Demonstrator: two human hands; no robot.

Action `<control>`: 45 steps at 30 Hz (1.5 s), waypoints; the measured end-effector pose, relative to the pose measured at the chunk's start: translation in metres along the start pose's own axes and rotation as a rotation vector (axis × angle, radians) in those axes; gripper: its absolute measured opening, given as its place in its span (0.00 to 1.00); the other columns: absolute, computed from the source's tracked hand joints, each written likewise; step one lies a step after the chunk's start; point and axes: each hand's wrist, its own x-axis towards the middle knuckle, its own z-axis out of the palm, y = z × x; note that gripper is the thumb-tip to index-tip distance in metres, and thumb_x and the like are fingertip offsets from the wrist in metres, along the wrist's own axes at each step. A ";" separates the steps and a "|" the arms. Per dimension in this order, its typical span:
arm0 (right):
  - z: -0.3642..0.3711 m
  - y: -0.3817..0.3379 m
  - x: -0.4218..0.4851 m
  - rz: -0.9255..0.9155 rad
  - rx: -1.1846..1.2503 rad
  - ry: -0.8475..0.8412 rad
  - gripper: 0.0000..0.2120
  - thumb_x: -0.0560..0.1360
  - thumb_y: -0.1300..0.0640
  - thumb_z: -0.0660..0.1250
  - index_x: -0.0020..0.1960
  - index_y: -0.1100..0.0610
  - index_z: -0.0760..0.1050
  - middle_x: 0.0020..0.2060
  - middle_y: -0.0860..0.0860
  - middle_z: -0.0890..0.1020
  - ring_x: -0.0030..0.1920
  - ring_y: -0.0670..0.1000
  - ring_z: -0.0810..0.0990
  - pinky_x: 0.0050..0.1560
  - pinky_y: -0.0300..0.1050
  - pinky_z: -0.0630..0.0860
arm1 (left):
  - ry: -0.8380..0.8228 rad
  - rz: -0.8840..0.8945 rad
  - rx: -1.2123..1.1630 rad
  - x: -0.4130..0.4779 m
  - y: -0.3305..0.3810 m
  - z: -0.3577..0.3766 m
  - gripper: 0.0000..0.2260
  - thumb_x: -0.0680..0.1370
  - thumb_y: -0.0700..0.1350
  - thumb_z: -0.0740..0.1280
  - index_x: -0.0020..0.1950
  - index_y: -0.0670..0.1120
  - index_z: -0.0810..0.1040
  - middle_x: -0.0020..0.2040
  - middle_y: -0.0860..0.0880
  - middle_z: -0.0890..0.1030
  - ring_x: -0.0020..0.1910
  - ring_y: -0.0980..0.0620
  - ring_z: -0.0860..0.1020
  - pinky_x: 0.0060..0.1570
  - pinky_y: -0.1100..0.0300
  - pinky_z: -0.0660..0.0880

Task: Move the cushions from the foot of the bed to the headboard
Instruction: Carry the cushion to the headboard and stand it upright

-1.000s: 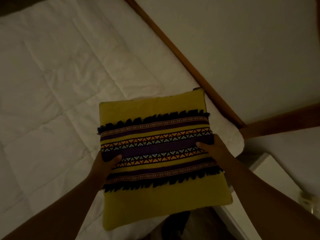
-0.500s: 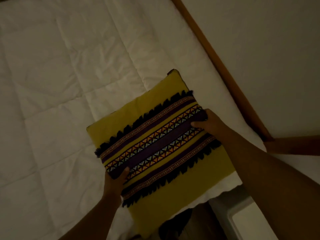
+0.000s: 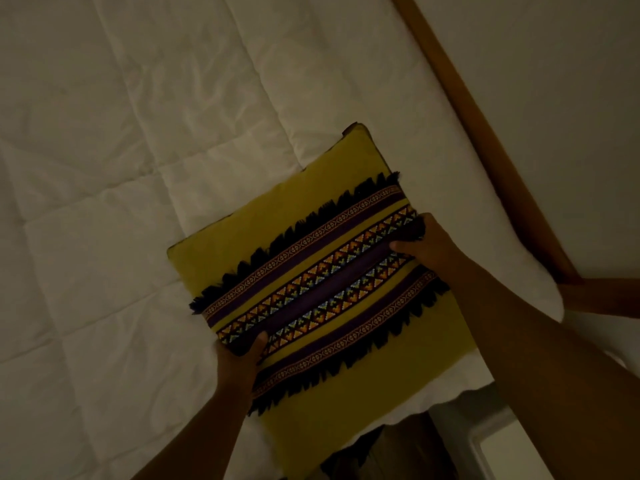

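The cushion (image 3: 277, 237), yellow with a fringed woven band, lay at the near corner of the bed, on or just above the white quilt (image 3: 138, 168); whether it rested fully could not be told. Its band ran from lower left to upper right, and a hand gripped each end: the left hand (image 3: 239, 355) at the near end, the right hand (image 3: 426, 244) at the far end, thumbs on top and fingers hidden beneath. The hands were well apart, the cushion's width between them. The wooden rail (image 3: 485, 143), probably the headboard, ran diagonally to the right, a strip of white bedding separating it from the cushion's far corner. The right hand was the nearer to it, so a push up and to the right looked shortest. Broad open quilt lay to the left, while the cushion's near edge overhung the mattress beside a pale bedside unit (image 3: 485, 445).
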 end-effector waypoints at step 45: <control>0.143 0.101 -0.219 0.474 0.982 0.507 0.41 0.73 0.56 0.74 0.78 0.55 0.55 0.72 0.56 0.69 0.66 0.59 0.74 0.63 0.58 0.75 | -0.384 0.560 1.295 0.062 0.253 0.072 0.35 0.72 0.51 0.75 0.75 0.45 0.64 0.73 0.42 0.68 0.66 0.41 0.73 0.56 0.52 0.72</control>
